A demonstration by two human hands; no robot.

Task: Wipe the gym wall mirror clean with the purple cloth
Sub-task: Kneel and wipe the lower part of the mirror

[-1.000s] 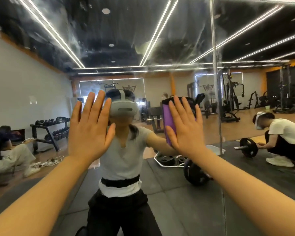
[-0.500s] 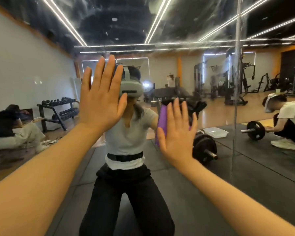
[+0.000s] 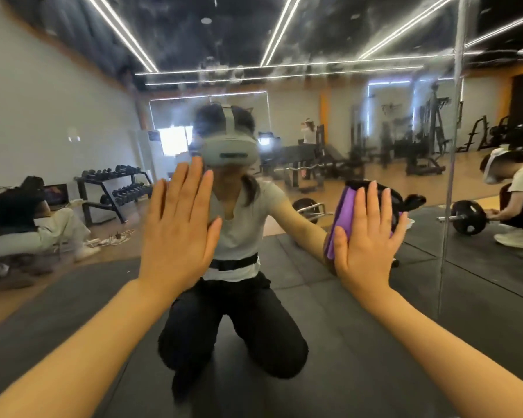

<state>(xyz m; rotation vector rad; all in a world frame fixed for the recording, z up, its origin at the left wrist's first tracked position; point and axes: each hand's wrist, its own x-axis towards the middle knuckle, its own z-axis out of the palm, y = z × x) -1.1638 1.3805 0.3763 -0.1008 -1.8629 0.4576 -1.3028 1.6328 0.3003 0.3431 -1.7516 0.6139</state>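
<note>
While both bare forearms reach forward from the bottom edge of the view, the two palms lie flat against the mirror [image 3: 360, 342]. The left hand [image 3: 180, 233] presses on the glass with nothing under it, its fingers [image 3: 194, 191] straight and held close together, the thumb angled out to the side. To the right of it, the right hand [image 3: 367, 239] pins the purple cloth [image 3: 343, 215] against the mirror, fingers straight and slightly fanned; the cloth's purple edge shows past the thumb side of that hand, and a dark part of it sticks out beyond the fingertips.

Behind the hands, the glass shows the person kneeling on a dark floor mat, wearing a grey headset [image 3: 228, 150]. Left of the left hand, farther back in the reflection, stands a dumbbell rack [image 3: 112, 188]. Right of the cloth, a vertical mirror seam [image 3: 449, 176] runs down the glass, and beyond it a barbell [image 3: 465, 217] lies on the floor beside a second, crouching person. Smudges cloud the upper glass.
</note>
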